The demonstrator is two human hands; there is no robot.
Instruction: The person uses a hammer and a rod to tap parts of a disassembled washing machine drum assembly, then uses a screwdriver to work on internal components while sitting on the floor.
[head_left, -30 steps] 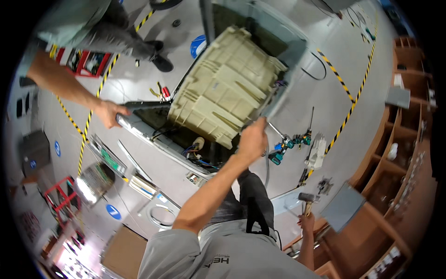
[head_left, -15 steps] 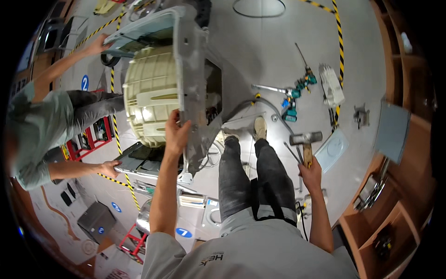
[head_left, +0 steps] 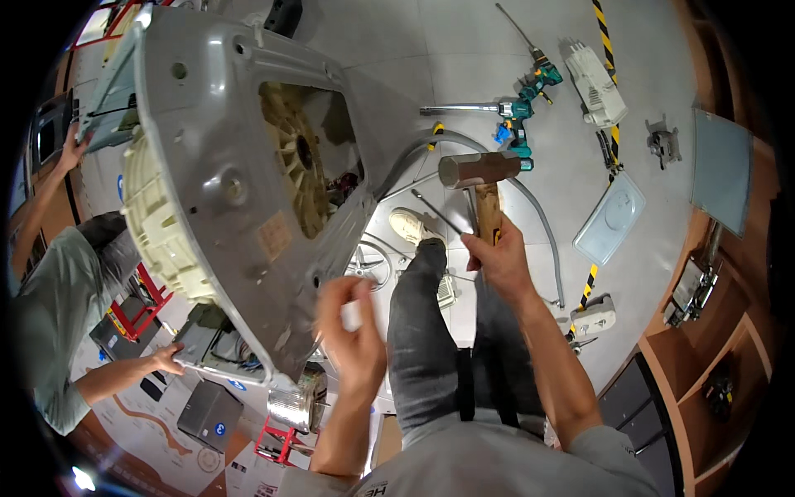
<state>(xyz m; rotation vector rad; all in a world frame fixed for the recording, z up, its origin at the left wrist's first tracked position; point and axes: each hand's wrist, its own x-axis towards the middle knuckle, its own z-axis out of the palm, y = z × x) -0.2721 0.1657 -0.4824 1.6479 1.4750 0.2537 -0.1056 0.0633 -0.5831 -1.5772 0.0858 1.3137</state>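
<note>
Grey machine casing (head_left: 219, 166), at left, now faces more broadside; left hand (head_left: 354, 340) has come off its edge, empty, fingers apart from thumb, leaving support apparently to the co-worker's hands (head_left: 167, 359) beyond; right hand (head_left: 503, 258) remains clamped round the hammer (head_left: 484, 172), right of the casing

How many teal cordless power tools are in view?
2, on the floor beyond the hammer: the nearer tool, its long shaft pointing left, and the farther tool, its bit pointing up-left. The grey casing may hide others.
</note>
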